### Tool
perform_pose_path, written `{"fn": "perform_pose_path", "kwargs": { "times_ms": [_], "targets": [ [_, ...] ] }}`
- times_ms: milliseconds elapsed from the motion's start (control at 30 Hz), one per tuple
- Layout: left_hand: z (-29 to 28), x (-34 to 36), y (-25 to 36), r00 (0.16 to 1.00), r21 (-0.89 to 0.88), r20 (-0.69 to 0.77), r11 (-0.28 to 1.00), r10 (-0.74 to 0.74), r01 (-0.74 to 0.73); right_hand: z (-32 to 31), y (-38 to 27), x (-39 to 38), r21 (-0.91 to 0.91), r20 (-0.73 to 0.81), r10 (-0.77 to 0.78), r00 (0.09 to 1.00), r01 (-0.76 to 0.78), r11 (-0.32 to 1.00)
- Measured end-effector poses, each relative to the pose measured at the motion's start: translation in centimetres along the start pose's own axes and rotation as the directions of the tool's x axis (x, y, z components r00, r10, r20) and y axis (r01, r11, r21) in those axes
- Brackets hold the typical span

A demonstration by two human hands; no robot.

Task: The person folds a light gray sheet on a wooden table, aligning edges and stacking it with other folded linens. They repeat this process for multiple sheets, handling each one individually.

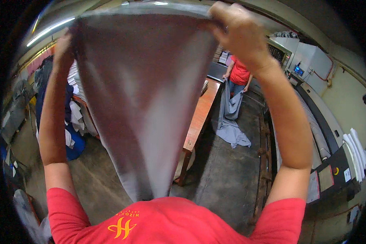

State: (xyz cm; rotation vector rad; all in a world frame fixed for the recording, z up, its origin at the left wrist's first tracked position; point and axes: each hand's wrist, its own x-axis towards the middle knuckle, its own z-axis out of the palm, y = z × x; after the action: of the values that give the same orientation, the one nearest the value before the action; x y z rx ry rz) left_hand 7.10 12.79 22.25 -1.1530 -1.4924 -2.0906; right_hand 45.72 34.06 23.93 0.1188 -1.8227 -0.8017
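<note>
1. Red shirt [171, 221], one, six o'clock; nearest item we record.
2. Dark cloth [146, 69], one, blurred; top edge stretched across twelve o'clock between left hand [64, 44] and right hand [240, 36], narrowing down to just in front of the shirt.
3. Handling note: we judge the spread is best served by level corners, a taut top edge and lower folds clear of the floor [227, 175].
4. Right hand, one o'clock: fingers curled together, clamped on the cloth's upper corner.
5. Left hand, ten o'clock: fingers appear closed on the opposite corner, though blur keeps us from telling them apart.
6. Wooden table [202, 110], partly behind the cloth, just off centre towards two o'clock.
7. Co-worker [240, 73], between one and two o'clock, both hands on a grey cloth [229, 107] trailing onto the floor.
8. Roller machine [327, 120], three o'clock.
</note>
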Motion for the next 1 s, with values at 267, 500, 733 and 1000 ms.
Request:
{"fn": "perform_pose_path", "kwargs": {
  "times_ms": [267,500,733,1000],
  "targets": [
    [4.5,4.5,-1.3,0.928,-0.125,0.363,0.991,0.086,-0.044,2.4,3.4,-0.4,-0.023,0.032,0.068,0.997,-0.067,0.997],
    [13.1,2.8,-17.9,0.820,-0.150,0.544,0.941,-0.179,0.305,11.3,5.4,-9.4,0.015,0.334,0.053,0.941,-0.062,0.998],
    [24.9,5.5,-29.7,0.756,-0.082,0.569,0.893,-0.322,0.442,21.6,10.1,-13.3,-0.088,0.489,0.144,0.860,-0.115,0.989],
    [38.4,16.2,-37.2,0.762,-0.328,0.608,0.803,-0.224,0.497,32.1,19.5,-11.7,-0.389,0.437,0.440,0.784,-0.276,0.879]
  ]
}}
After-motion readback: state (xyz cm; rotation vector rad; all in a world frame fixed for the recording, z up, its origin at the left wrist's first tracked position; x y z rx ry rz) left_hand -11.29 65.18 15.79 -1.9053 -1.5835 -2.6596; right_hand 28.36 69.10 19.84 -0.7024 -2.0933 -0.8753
